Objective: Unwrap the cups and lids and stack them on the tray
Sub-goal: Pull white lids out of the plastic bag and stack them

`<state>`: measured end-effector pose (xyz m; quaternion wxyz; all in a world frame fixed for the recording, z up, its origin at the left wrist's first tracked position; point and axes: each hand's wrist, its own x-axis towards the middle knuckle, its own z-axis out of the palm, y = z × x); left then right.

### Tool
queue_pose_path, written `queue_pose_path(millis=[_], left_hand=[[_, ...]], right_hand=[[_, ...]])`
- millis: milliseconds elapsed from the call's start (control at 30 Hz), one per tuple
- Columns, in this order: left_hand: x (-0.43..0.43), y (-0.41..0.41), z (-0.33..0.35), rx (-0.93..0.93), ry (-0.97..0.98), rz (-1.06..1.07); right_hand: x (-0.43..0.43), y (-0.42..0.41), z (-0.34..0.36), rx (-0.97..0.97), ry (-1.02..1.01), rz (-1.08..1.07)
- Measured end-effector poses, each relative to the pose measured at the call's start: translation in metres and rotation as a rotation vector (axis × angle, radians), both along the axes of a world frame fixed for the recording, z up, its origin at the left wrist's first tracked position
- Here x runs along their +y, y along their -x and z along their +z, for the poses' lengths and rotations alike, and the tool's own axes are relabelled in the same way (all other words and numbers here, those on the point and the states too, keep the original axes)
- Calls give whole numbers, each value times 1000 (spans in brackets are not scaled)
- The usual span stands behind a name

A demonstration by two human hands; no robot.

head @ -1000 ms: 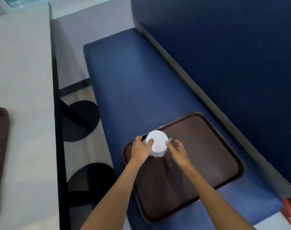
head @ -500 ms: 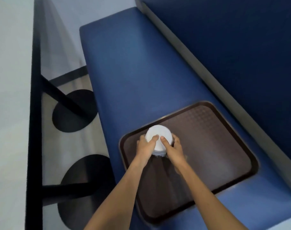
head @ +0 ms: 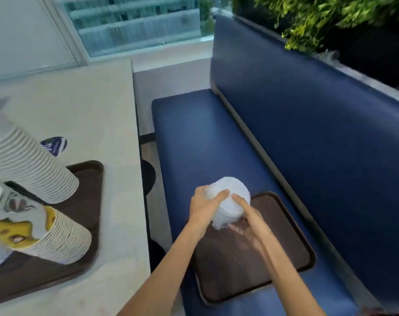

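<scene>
A white stack of lids [head: 230, 197] in clear plastic wrap is held tilted above the near-left corner of a brown tray [head: 280, 242] that lies on the blue bench seat. My left hand [head: 203, 206] grips its left side and my right hand [head: 246, 215] grips its right side lower down. On the table at left, a second brown tray [head: 87, 179] carries two leaning stacks of paper cups, a white one [head: 32, 165] and a yellow printed one [head: 46, 236].
The blue bench seat [head: 194, 137] and its backrest [head: 319, 124] run along the right. The pale table [head: 80, 115] fills the left, with a small blue round sticker [head: 54, 145] on it. Black table bases [head: 148, 176] show in the gap. Plants stand behind the backrest.
Both hands have closed on the wrapped lids and lifted them off the tray, tilting them. The view has swung up and left, bringing the table and the cup stacks into sight.
</scene>
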<state>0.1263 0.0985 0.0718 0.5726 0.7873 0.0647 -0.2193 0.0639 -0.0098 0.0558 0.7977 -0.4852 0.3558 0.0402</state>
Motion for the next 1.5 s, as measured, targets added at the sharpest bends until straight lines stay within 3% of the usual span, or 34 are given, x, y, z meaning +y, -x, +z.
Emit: queue_pose_path(millis=[100,267,633,867,1067,1267,1500], left_hand=[[39,19,54,-45,154,-32],[129,77,110,-49,233,-11],[345,163,127,8,292,53],[455,174,132,58,409,248],[519,179,127,-83,336,-19],[545,175,118,-156,259,-69],[543,169,113,-185,183,-83]], right_hand=[[24,18,59,-89,0,92],[94,57,121,-147,46,352],[274,102,141,-105,172,759],[380,113,135,-256,96,667],[445,118,139,-311,184,644],[457,114,144,-275,104,764],[474,79,147,-179,386,525]])
